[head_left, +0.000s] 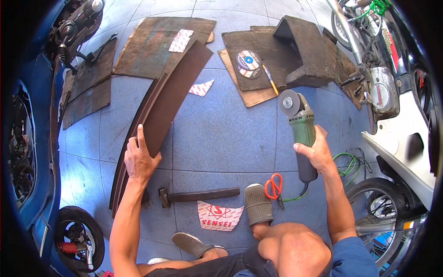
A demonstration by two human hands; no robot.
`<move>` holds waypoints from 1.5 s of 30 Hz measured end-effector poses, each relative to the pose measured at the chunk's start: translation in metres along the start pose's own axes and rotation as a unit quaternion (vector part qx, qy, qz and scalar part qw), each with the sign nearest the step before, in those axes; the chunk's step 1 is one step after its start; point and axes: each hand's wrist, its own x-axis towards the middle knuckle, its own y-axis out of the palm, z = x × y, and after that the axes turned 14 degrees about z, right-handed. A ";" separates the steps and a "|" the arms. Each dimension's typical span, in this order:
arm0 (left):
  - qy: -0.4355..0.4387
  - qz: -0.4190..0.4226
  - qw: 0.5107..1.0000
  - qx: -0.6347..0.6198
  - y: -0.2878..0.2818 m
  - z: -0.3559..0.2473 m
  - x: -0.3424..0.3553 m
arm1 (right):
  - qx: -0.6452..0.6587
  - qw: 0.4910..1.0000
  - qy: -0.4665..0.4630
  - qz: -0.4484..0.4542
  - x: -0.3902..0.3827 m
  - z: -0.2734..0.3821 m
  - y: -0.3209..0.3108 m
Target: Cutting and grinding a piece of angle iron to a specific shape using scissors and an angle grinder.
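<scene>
My left hand (140,159) grips a long dark brown metal profile (168,99), its index finger stretched along the raised edge. This piece slants from the lower left up to the far middle and looks curved through the lens. On the right, my right hand (318,150) is closed around the body of a green and black angle grinder (302,131). Its thin cutting disc (290,102) points away from me, apart from the metal. Whether the disc is spinning, I cannot tell. Below the left hand's side lies a hammer (198,194) with a dark handle.
Red-handled scissors (273,187) lie by my shoe, near the grinder's green cord (295,198). Flattened cardboard (147,51) covers far floor patches. Cutting discs (248,64), a yellow pen (270,79) and a dark box-like block (307,51) sit far right. Motorbikes (383,92) flank both sides.
</scene>
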 end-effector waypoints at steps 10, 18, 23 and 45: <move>0.134 0.168 0.963 -0.161 -0.066 0.010 -0.017 | -0.189 0.981 -0.029 -0.039 -0.022 0.009 -0.028; 0.158 0.193 0.950 -0.186 -0.080 0.023 -0.013 | -0.298 0.954 0.001 0.016 -0.012 0.086 -0.052; 0.169 0.167 0.955 -0.175 -0.056 0.006 -0.025 | -0.381 0.923 0.032 0.045 0.025 0.109 -0.060; 0.138 0.229 0.953 -0.143 -0.069 0.032 -0.011 | -0.255 0.965 0.039 0.040 0.050 0.061 -0.065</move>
